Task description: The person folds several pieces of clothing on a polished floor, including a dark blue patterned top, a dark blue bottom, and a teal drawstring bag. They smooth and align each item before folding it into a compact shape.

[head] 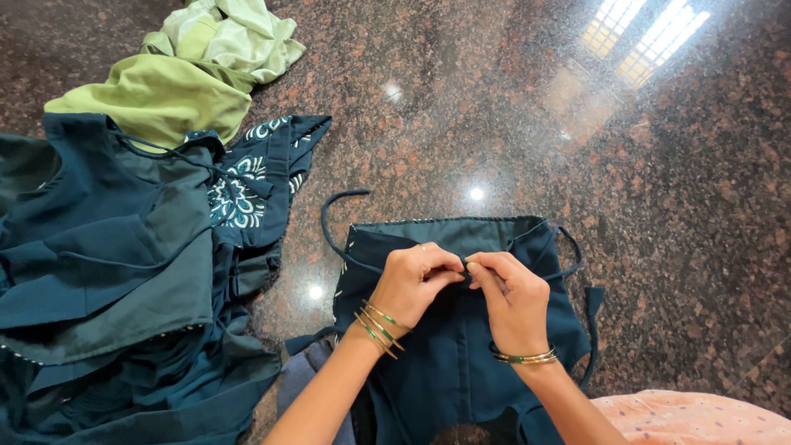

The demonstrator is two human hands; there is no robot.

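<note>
Both hands meet at the middle of a dark teal blouse [461, 346] spread flat on the polished granite floor [659, 206], just in front of the person. The left hand [412, 284] and right hand [511, 301] each have fingertips closed in a small pinch grip on the cloth at the central opening, thumbs pressed toward one another, holding the two edges together; what sits between the fingers is too small to tell. Judging by its drape and wrinkles, the blouse is light, soft and limp, with no stiffness of its own, so it should be taken by a hem, seam or edge, not the loose middle. Thin tie cords [334, 227] loop out at both sides and could snag. Its long axis runs toward and away from the person, with the straight top edge pointing away. A heap of teal garments [115, 280] lies well to the left, with a green cloth [189, 74] beyond it.
</note>
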